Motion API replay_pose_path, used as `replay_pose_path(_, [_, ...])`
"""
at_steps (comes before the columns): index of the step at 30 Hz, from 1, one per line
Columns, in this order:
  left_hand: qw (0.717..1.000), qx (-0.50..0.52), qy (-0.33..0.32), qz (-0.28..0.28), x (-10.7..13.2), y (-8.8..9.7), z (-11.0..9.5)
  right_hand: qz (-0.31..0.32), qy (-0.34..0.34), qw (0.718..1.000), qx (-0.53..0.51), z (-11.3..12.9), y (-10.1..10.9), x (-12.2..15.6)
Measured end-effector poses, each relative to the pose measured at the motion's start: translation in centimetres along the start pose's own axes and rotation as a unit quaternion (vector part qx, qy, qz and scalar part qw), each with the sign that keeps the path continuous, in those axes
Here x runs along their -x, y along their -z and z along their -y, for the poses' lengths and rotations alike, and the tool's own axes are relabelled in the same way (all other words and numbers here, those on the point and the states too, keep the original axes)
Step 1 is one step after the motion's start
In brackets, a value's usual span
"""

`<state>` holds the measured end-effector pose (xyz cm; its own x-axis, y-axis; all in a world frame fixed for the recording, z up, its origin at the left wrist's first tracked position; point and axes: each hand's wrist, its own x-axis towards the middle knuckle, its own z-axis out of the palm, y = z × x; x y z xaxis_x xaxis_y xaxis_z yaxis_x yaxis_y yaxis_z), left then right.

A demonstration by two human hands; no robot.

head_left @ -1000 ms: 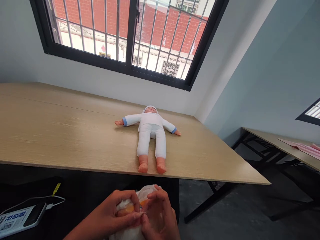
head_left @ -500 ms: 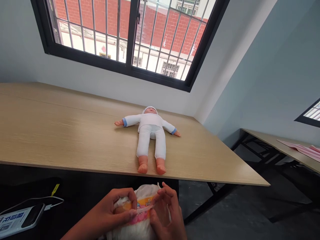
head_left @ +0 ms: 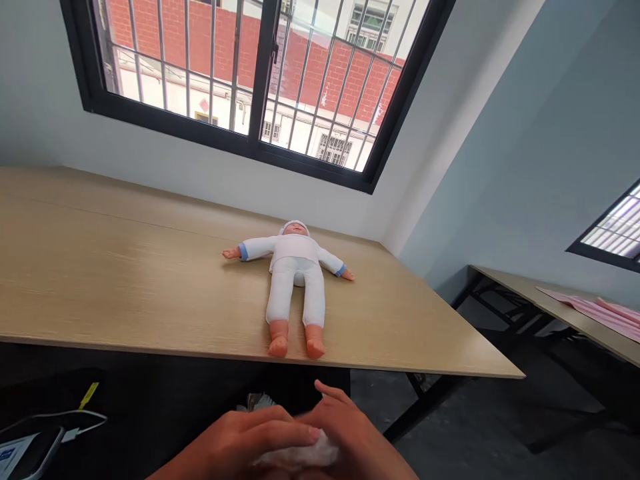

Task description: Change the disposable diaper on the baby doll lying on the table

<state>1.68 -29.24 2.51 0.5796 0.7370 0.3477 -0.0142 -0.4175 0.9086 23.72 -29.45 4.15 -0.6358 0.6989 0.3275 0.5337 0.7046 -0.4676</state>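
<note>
Both L hand (head_left: 245, 433) & R hand (head_left: 345, 423) are now covering white bundle (head_left: 305, 455) below worktop (head_left: 150, 287) edge: L fingers wrapping it, R's hiding, can't tell; orange print's no longer showing, pinching's prob. becoming bunching.

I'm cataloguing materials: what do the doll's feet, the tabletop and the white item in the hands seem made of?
Doll's feet: probably vinyl, smooth with slight sheen. Tabletop: wood or imitation laminate, by its pale grain and satin glare. White item: soft, crumpled, partly hidden; fabric, paper or film unclear.
</note>
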Motion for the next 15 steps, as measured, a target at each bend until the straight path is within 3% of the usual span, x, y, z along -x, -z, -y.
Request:
replay_pose_path(2, [0.998,-0.022,-0.054,-0.028,-0.6,0.2,0.6,-0.032,0.003,0.999,0.027,0.1,0.7,-0.1])
replay_pose_path(4, [0.993,-0.037,-0.074,-0.088,-1.2,0.5,1.2,-0.101,0.014,0.993,0.054,-0.2,1.0,-0.1])
replay_pose_path(7, [0.986,-0.041,-0.02,-0.158,-1.8,0.8,1.4,-0.158,0.031,0.985,0.068,-0.7,0.5,-0.2])
replay_pose_path(11, [0.992,-0.014,0.012,-0.128,-1.9,0.3,1.2,-0.162,0.052,0.982,0.079,-0.8,-0.3,-0.5])
replay_pose_path(15, [0.994,0.008,0.023,-0.107,-1.4,-0.5,2.2,-0.209,0.085,0.964,0.139,-0.5,-0.3,-0.2])
